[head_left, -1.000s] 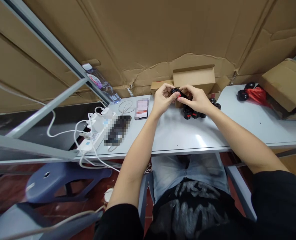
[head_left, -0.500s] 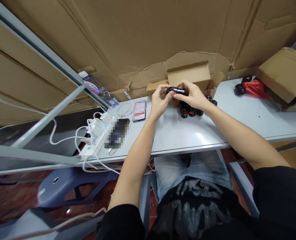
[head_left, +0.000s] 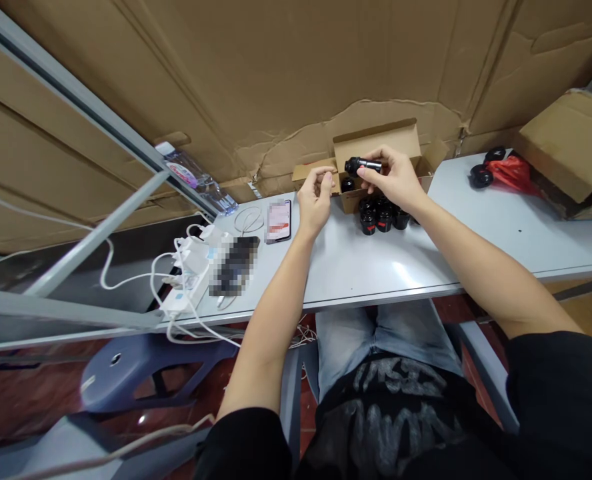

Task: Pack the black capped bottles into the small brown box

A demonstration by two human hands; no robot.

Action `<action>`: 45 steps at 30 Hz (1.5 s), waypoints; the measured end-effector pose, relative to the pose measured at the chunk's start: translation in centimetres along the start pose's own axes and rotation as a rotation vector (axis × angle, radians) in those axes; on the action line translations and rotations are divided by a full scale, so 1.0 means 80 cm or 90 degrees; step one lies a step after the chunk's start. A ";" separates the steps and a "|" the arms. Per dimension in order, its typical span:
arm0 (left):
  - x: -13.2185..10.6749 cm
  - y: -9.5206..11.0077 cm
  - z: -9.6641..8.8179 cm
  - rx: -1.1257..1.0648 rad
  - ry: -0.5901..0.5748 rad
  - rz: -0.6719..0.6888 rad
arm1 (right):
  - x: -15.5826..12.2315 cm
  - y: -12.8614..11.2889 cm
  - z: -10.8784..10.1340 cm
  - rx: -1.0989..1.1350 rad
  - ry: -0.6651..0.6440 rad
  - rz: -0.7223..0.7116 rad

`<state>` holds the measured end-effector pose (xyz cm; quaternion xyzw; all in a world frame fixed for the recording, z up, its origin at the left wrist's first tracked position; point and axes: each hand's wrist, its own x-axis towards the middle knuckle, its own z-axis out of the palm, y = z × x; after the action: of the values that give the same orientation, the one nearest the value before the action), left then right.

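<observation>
My right hand (head_left: 396,177) is closed on a small black cylindrical part (head_left: 359,166) with a shiny barrel, held sideways above a cardboard box. To its left, apart from the part, my left hand (head_left: 316,203) has loosely curled fingers and thumb, with nothing visible in them. Beneath my right hand, several black cylindrical pieces (head_left: 369,223) with red marks stand grouped on the table. Another black piece (head_left: 347,184) shows at the open cardboard box (head_left: 376,141) behind, partly hidden by my right hand.
On the grey table (head_left: 346,267) lie a phone (head_left: 279,221), a blurred dark device (head_left: 235,267) and a white power strip (head_left: 189,283) with cables. A water bottle (head_left: 196,177) leans at the back left. At right are a cardboard box (head_left: 571,147), red plastic (head_left: 513,175) and black round pieces (head_left: 481,177).
My left hand has let go of the black part and moved slightly left. My right hand has lifted it a little up and to the right, uncovering the black piece at the box.
</observation>
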<state>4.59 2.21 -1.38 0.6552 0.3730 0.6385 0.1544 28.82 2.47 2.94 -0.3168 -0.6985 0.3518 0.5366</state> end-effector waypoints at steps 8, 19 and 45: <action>-0.009 -0.015 0.008 0.066 0.023 0.001 | -0.008 -0.005 -0.002 -0.023 -0.009 -0.016; -0.021 0.003 0.019 0.117 -0.009 0.058 | -0.001 0.004 -0.003 -0.027 -0.032 -0.059; -0.025 0.011 0.020 0.079 -0.058 0.046 | 0.000 0.016 -0.004 -0.048 -0.080 -0.032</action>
<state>6.55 0.64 -2.44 0.7048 0.3807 0.5889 0.1073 29.19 3.22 1.91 -0.2967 -0.7511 0.3310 0.4882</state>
